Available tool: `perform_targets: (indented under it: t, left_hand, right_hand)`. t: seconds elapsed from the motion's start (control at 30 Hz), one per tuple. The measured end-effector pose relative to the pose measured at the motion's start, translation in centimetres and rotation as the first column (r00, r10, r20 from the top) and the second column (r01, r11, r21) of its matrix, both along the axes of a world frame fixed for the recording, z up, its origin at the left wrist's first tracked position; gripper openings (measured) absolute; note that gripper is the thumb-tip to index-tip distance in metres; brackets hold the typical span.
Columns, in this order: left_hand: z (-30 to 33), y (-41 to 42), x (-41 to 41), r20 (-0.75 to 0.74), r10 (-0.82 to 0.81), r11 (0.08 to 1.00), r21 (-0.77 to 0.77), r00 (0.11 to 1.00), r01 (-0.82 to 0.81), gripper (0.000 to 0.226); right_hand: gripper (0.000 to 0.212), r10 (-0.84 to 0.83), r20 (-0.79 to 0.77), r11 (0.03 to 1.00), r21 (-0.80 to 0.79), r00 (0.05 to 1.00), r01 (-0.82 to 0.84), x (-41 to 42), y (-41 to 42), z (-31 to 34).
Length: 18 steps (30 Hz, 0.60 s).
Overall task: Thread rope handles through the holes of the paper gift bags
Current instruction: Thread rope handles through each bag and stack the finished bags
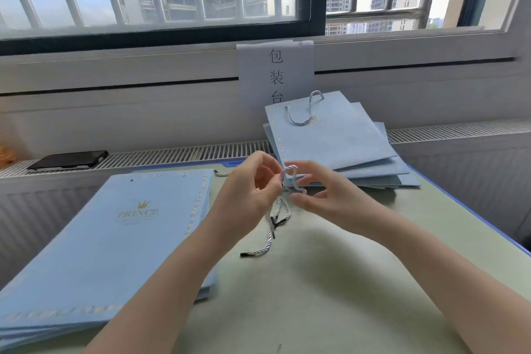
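Head view, two hands (pixel 287 190), two bag stacks (pixel 339 146)

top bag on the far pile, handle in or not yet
In: a rope handle loops out of the top bag on the far pile.

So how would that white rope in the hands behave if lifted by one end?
Probably floppy: the rope droops from both hands, left hand and right hand, and curls on the table. It likely weighs little, since a fingertip pinch holds it. Its dark tips look stiffer, which should help threading.
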<state>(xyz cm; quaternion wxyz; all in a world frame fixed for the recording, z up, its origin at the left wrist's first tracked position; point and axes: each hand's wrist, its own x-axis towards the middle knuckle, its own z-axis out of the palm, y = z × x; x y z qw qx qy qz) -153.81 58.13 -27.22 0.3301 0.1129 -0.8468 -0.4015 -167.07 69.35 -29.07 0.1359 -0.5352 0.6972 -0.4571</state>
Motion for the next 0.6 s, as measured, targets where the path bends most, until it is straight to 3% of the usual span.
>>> perform_targets:
  t: [0.1,0.2,0.27,0.37,0.5,0.53,0.6]
  left_hand:
    - [0.7,0.4,0.2,-0.146,-0.089,0.972,0.205,0.985,0.118,0.010]
    - [0.8,-1.3,0.2,-0.215,0.093,0.951,0.309,0.972,-0.022,0.012]
    - [0.5,-3.1,0.4,-0.132,0.227,0.933,0.315,0.965,-0.176,0.015]
    - [-0.1,-5.1,0.7,0.047,0.343,0.926,0.148,0.938,-0.346,0.013]
    - [-0.7,-6.4,1.1,0.214,0.402,0.915,-0.095,0.890,-0.391,0.005]
    - [-0.8,-6.6,1.2,0.320,0.451,0.892,-0.188,0.833,-0.411,0.012]
    - [-1.1,-7.4,1.7,0.499,0.599,0.799,-0.412,0.626,-0.437,0.029]
  right_hand:
    - [0.015,0.118,0.103,0.992,0.022,0.988,-0.121,1.1,-0.3,-0.2]
    - [0.022,0.133,0.263,0.991,-0.038,0.956,-0.128,1.4,-0.1,0.6]
    - [0.025,0.105,0.305,0.992,-0.102,0.947,-0.077,1.1,0.1,1.0]
    - [0.027,0.090,0.413,0.980,-0.198,0.906,-0.007,0.5,0.2,1.2]
    - [0.037,0.097,0.483,0.976,-0.217,0.870,0.012,0.5,0.0,1.1]
    - [0.038,0.102,0.473,0.975,-0.221,0.875,0.006,0.6,0.0,1.0]
    - [0.038,0.079,0.410,0.975,-0.223,0.909,0.016,0.7,-0.2,0.7]
